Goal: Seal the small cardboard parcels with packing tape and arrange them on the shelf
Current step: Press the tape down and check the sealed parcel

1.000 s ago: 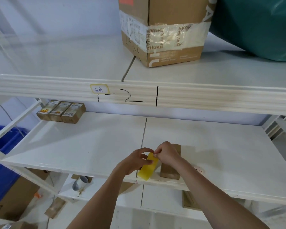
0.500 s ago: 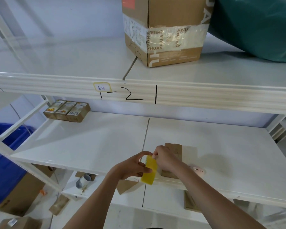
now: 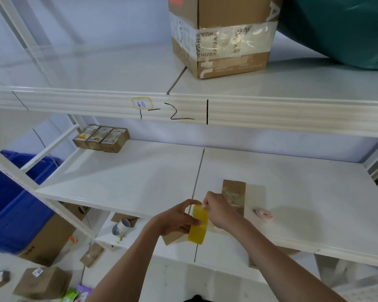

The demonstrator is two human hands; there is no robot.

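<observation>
Both hands work the yellow tape roll [image 3: 198,224] at the shelf [image 3: 292,192] edge, left hand [image 3: 176,219] curled round it, right hand [image 3: 218,211] pinching its free end, so the next move likely calls for drawing tape across the small parcel [image 3: 234,194] lying just beyond.

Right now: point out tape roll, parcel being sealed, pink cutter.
tape roll [image 3: 198,225]: head view, yellow outer face.
parcel [image 3: 234,188]: head view, top face.
pink cutter [image 3: 264,215]: head view, body middle.
</observation>
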